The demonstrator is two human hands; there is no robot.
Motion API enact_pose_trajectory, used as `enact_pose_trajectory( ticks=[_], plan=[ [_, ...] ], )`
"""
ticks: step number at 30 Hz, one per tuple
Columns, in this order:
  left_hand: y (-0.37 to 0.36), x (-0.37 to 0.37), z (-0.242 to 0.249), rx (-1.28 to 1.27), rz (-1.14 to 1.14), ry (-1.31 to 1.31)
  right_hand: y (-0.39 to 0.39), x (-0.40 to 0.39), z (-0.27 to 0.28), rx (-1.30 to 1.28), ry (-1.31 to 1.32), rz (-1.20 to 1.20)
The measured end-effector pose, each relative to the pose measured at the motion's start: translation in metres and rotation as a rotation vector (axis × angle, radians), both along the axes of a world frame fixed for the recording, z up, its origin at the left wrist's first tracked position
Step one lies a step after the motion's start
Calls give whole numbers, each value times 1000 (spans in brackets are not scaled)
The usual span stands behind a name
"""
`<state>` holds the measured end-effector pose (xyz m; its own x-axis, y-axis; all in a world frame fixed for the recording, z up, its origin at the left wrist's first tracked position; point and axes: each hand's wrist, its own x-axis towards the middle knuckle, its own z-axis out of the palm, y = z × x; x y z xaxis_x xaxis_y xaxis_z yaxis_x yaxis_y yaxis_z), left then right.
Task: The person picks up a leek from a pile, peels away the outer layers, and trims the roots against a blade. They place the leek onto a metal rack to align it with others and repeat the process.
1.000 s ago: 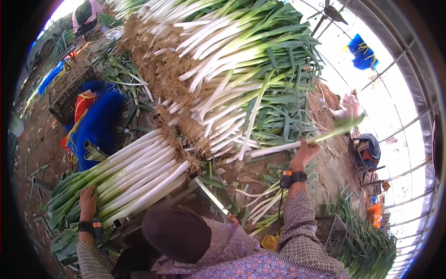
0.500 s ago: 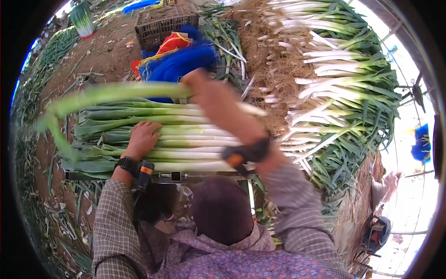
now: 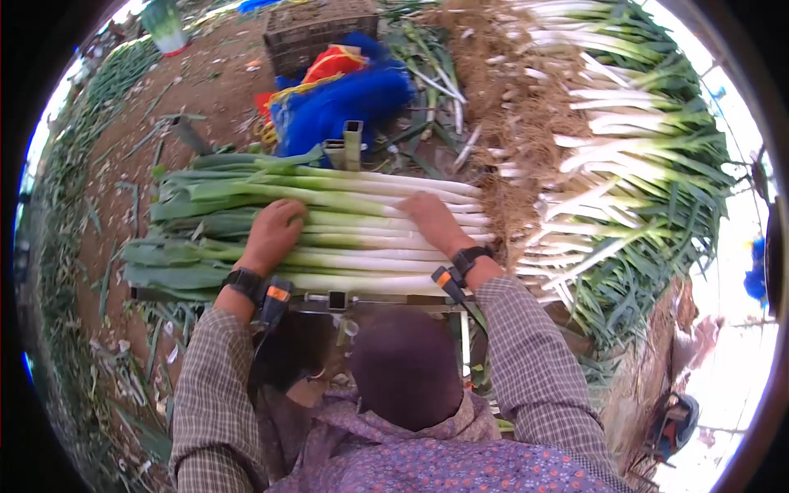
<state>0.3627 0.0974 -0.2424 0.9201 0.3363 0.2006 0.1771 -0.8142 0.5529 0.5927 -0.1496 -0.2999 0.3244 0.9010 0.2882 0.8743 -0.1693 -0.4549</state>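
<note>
Several long leeks (image 3: 362,241) lie side by side in a pile, green leaves to the left and white shafts to the right. My left hand (image 3: 275,237) is on the pile where the green turns pale, its fingers bent round a leek near the top. Over the white shafts, my right hand (image 3: 433,222) has its fingers closed on the same upper leek; its fingertips are partly hidden. Under the pile is a metal frame (image 3: 337,301), with an upright post (image 3: 352,140) behind it. Both wrists wear black bands with small devices.
On the right lies a long heap of rooted leeks (image 3: 625,172). Beyond the frame are a blue and red cloth-like bundle (image 3: 341,103) and a brown crate (image 3: 316,37). A tied leek bundle (image 3: 164,29) stands far left. Leaf scraps (image 3: 123,370) litter the ground.
My right hand has come down from above the pile, laying the leek it carried onto the others. My left hand has shifted slightly up the pile to a leek.
</note>
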Motion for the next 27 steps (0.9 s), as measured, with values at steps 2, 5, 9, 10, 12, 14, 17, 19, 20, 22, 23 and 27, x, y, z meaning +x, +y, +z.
enact_pose_trajectory(
  ticks=[2,5,9,10,12,14,17,19,20,22,23,27],
  plan=[
    [-13,3,18,48,38,-71,2,-5,-3,-3,131,-81],
    [-4,23,10,323,-56,-188,2,-15,2,-19,99,-122],
    [9,35,3,423,-51,131,-1,-17,-1,43,122,-110],
    [12,37,7,357,-48,300,-2,-20,-3,73,107,-126],
    [12,32,12,318,-32,210,-2,-23,-6,106,102,-153],
    [17,33,15,289,36,20,-2,-24,-6,107,110,-168],
    [35,57,19,528,307,-96,2,-23,1,52,146,-174],
    [45,61,8,549,409,218,2,-21,-2,31,171,-172],
    [55,65,7,493,353,294,2,-21,-3,38,175,-173],
    [72,72,16,385,236,442,1,-19,-4,48,166,-179],
    [79,63,22,327,207,330,0,-19,-4,49,153,-177],
    [245,-33,61,626,251,-4,1,-20,-5,87,157,-172]
  ],
)
